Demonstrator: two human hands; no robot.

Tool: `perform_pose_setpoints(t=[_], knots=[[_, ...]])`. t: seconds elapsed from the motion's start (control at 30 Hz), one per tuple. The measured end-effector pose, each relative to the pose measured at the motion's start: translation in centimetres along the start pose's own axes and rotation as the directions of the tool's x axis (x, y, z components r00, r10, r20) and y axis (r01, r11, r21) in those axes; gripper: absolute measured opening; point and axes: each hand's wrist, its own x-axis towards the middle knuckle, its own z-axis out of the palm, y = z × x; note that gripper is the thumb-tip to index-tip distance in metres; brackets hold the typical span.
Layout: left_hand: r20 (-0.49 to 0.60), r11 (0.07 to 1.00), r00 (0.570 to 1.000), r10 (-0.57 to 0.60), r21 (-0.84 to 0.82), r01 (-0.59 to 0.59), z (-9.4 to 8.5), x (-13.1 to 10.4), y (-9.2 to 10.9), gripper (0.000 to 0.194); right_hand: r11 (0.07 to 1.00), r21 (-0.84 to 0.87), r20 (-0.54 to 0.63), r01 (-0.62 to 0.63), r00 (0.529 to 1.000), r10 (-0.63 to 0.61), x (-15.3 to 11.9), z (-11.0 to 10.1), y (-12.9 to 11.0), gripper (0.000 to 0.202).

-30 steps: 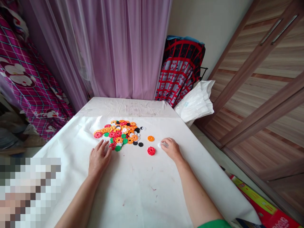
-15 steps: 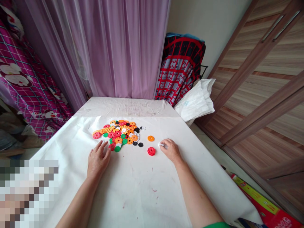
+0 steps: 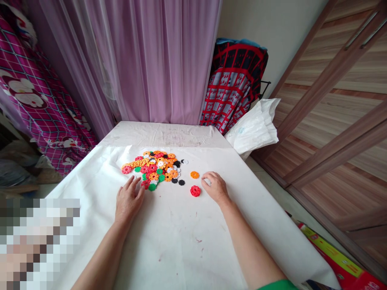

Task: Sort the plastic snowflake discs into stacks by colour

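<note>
Colourful flower-shaped plastic discs lie in a loose pile (image 3: 155, 171) on the white-covered table, in orange, red, green, white and black. My left hand (image 3: 129, 201) rests at the pile's near left edge, fingers apart and holding nothing visible. To the right, my right hand (image 3: 216, 187) is beside a single orange disc (image 3: 194, 175), with its thumb and index finger apart. Something white, partly hidden, shows between them. A red disc stack (image 3: 195, 191) sits just left of that hand. Two black discs (image 3: 181, 182) lie at the pile's right edge.
The white tablecloth (image 3: 178, 241) has small reddish marks. Behind the table hangs a purple curtain (image 3: 157, 60). A white bag (image 3: 254, 129) stands at the far right corner, near a wooden wardrobe (image 3: 338, 112). A red and yellow box (image 3: 335, 253) lies low at the right.
My right hand has shifted slightly forward and left towards the orange disc. Its finger and thumb, pinching a small white piece before, are now apart. My left hand stays by the pile.
</note>
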Motion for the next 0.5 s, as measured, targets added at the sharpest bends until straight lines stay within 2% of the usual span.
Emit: perform_pose_setpoints(t=[0.13,0.23,0.37,0.43,0.5], knots=[[0.012,1.000,1.000,-0.005,0.009,0.005,0.0,-0.1,0.1,0.046,0.997,-0.056,0.254,0.055,0.966,-0.039,2.0,0.7,-4.5,0.013],[0.026,1.000,1.000,-0.010,0.012,0.010,-0.1,-0.1,0.2,0.047,0.989,-0.126,0.376,0.084,0.926,-0.031,3.0,1.4,-7.0,0.018],[0.029,1.000,0.999,-0.018,0.020,0.017,0.0,-0.1,0.3,0.045,0.977,-0.181,0.438,0.115,0.899,-0.025,3.8,2.4,-8.1,0.018],[0.032,1.000,0.999,-0.017,0.016,0.017,0.0,-0.2,0.2,0.044,0.978,-0.173,0.442,0.113,0.897,-0.026,4.0,2.5,-7.8,0.020],[0.030,1.000,0.999,-0.016,0.015,0.015,0.1,-0.2,0.1,0.045,0.990,-0.126,0.407,0.061,0.914,-0.005,4.0,2.1,-6.9,0.021]])
